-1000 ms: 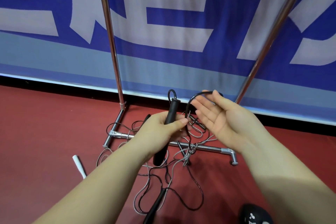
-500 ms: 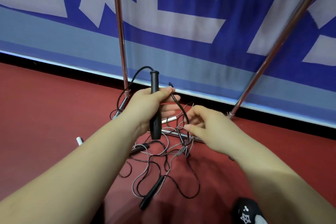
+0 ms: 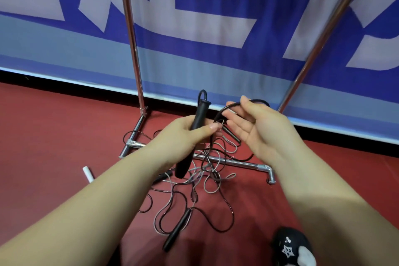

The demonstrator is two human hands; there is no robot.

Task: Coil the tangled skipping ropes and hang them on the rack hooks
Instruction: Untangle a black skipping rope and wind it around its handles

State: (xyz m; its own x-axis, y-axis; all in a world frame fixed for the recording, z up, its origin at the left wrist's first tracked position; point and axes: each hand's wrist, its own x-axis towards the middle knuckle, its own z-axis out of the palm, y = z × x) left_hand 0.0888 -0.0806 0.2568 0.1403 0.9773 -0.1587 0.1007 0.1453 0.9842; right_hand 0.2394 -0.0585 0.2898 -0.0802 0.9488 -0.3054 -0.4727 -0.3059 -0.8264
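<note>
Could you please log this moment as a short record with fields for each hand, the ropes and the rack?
left hand: grips black rope handle
right hand: open, black cord looped over its fingers
tangled ropes: black and grey, on red floor around rack base
loose handle: on floor
hooks: not in view

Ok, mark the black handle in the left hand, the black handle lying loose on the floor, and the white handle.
held black handle (image 3: 199,115), head view, upper shaft above the left hand's grip.
floor black handle (image 3: 177,229), head view, middle of its shaft.
white handle (image 3: 88,174), head view, middle of the visible stub.
</note>
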